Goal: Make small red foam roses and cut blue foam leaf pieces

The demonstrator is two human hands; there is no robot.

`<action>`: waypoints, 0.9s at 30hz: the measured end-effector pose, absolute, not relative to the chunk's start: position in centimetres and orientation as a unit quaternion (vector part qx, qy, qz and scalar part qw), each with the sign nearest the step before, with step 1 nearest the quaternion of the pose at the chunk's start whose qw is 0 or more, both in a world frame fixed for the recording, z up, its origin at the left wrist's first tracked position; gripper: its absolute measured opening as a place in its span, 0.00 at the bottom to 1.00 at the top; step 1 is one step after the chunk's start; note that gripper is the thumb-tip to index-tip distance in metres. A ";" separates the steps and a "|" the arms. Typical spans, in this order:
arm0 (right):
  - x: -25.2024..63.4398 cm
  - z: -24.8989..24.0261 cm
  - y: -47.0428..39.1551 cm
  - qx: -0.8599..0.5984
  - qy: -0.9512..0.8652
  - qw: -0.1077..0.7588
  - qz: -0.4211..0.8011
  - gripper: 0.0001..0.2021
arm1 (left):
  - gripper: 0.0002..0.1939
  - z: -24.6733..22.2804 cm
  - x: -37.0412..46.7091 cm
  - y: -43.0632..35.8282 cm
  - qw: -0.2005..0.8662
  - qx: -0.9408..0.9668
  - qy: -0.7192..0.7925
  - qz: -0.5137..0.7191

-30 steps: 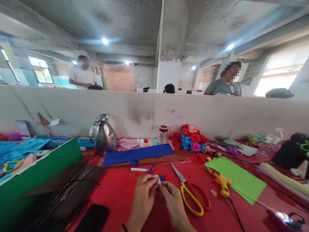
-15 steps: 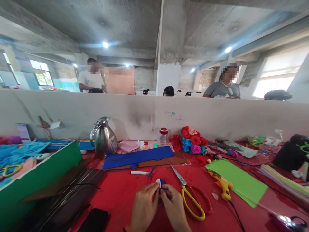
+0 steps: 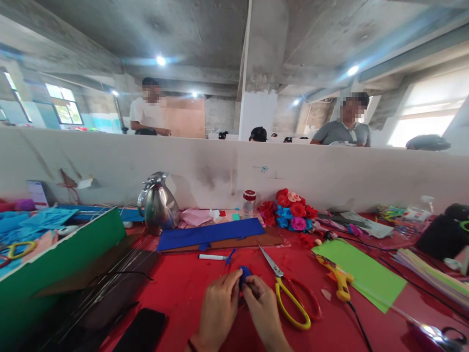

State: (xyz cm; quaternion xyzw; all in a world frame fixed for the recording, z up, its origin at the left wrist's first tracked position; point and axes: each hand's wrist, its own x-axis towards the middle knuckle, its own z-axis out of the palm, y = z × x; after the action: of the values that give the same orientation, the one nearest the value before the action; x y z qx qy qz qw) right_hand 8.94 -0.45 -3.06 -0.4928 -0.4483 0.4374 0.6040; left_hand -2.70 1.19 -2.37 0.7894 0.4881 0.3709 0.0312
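Over the red tabletop, my left hand (image 3: 221,300) and my right hand (image 3: 261,304) meet fingertip to fingertip. Between them is a small rounded dark-blue piece (image 3: 245,274), perhaps felt or paper, pinched by both; its lower part is hidden by my fingers. Just right of my right hand lie scissors (image 3: 291,293) with one yellow and one red handle, blades pointing away. A white marker pen (image 3: 212,257) rests beyond my left hand, with a blue scrap (image 3: 230,257) at its end.
Behind lie a blue strip (image 3: 212,233), a steel jug (image 3: 160,205), a lidded jar (image 3: 249,204) and a bunch of artificial roses (image 3: 296,210). To the right are a yellow glue gun (image 3: 340,281) and green sheet (image 3: 361,274). A phone (image 3: 141,330) and green board (image 3: 69,244) sit left.
The blue piece has turned in my fingers: the pale pink part beside it no longer shows. My hands stay in nearly the same place. The view has shifted slightly.
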 end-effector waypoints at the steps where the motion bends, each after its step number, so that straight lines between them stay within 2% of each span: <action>1: 8.9 -3.0 -0.5 -0.492 -0.447 0.601 0.444 0.07 | 0.16 -2.3 -2.7 1.2 0.027 0.789 0.489 0.370; 20: 9.0 -3.2 0.0 -0.490 -0.397 0.598 0.495 0.09 | 0.15 -1.9 -2.7 1.2 -0.006 0.786 0.464 0.408; 27: 9.0 -2.5 0.2 -0.494 -0.371 0.601 0.507 0.16 | 0.17 -1.6 -2.4 0.8 0.048 0.786 0.485 0.379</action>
State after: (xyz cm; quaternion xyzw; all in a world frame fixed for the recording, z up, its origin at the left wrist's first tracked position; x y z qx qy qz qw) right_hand 9.01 0.23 -2.54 -0.4941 -0.3711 0.5066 0.6012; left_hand -2.44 0.82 -1.60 0.7864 0.4852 0.3793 0.0485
